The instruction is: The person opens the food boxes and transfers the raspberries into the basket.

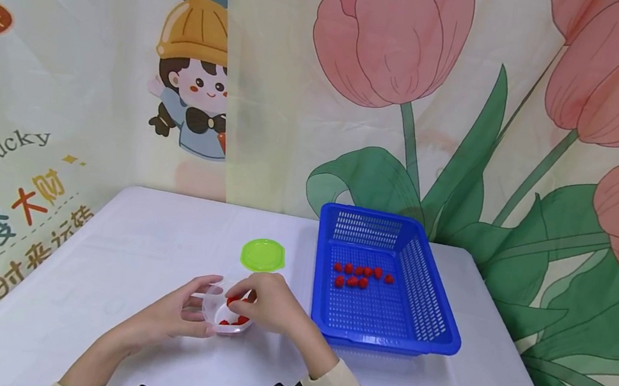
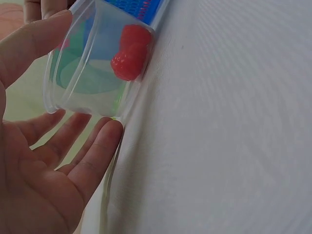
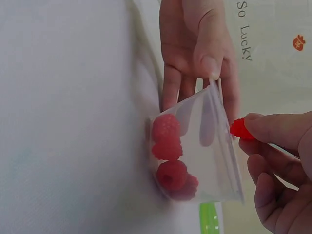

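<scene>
A clear plastic tub [image 1: 211, 313] stands on the white table, with several red raspberries [image 3: 171, 174] at its bottom. My left hand [image 1: 173, 315] holds the tub from the left, thumb at the rim and fingers along the far side, as the left wrist view shows. Between thumb and fingertips, my right hand [image 1: 274, 303] pinches one raspberry [image 3: 240, 128] by the tub's open mouth. Seen from the right wrist, that raspberry is at the rim, above those inside. My right hand partly covers the tub in the head view.
Behind the tub lies a bright green lid [image 1: 263, 255]. To the right, a blue perforated basket [image 1: 446, 332] holds several more raspberries [image 1: 353, 281]. A printed curtain [image 1: 276, 86] hangs behind the white table [image 1: 177, 228].
</scene>
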Tool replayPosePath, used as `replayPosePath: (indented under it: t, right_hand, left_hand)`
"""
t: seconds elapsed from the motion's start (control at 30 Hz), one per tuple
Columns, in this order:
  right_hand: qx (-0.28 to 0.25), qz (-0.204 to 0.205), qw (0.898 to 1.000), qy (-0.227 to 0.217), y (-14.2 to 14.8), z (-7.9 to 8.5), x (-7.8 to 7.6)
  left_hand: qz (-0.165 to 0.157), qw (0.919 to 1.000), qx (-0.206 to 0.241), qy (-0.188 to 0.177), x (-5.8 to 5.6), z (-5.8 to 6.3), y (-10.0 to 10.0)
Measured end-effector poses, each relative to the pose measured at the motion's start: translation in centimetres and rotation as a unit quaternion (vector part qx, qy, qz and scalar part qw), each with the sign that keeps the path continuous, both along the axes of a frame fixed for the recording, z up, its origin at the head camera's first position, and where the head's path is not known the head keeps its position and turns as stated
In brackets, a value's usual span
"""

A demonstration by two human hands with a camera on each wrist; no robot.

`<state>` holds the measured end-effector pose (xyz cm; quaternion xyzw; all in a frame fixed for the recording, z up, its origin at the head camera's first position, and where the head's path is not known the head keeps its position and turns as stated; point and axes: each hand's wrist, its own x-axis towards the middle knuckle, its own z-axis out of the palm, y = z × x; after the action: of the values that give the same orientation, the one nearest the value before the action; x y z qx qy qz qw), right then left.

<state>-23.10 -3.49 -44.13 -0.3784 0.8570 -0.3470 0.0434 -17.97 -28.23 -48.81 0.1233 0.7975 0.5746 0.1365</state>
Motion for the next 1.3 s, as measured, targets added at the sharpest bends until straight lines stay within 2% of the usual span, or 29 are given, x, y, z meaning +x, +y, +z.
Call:
replayPosePath:
  t: [0.13, 0.4, 0.77, 0.93, 1.03, 1.2, 1.3]
  right_hand:
    - [-0.031, 0.000, 1.000, -0.002, 0.6, 0.9, 0.6]
    - [-0.078, -0.029, 0.996, -0.032, 2.7, 2.5, 1.4]
    - [-0.120, -0.080, 0.990, -0.011, 9.4, 3.5, 1.5]
    - [-0.121, -0.103, 0.987, -0.007, 13.0, 4.0, 1.3]
    - [-0.113, -0.113, 0.987, -0.020, 15.2, 4.4, 1.0]
    - [-0.083, -0.145, 0.985, -0.045, 18.4, 5.7, 0.0]
    - [-0.057, -0.159, 0.985, -0.043, 20.0, 6.7, -1.0]
  left_hand:
    - [0.002, 1.0000, -0.004, -0.001, -0.1, 0.0, 0.0]
    - [0.014, 0.9997, -0.017, -0.012, -0.2, 0.0, 0.3]
    - [0.013, 0.9997, -0.020, 0.002, -0.3, -0.1, 0.3]
    - [0.012, 0.9998, -0.016, 0.000, -0.3, -0.2, 0.3]
    - [0.011, 0.9998, -0.017, 0.000, -0.4, -0.1, 0.3]
    - [0.012, 0.9997, -0.019, -0.003, -0.4, -0.2, 0.3]
    - [0.010, 0.9998, -0.018, 0.000, -0.4, -0.4, 0.2]
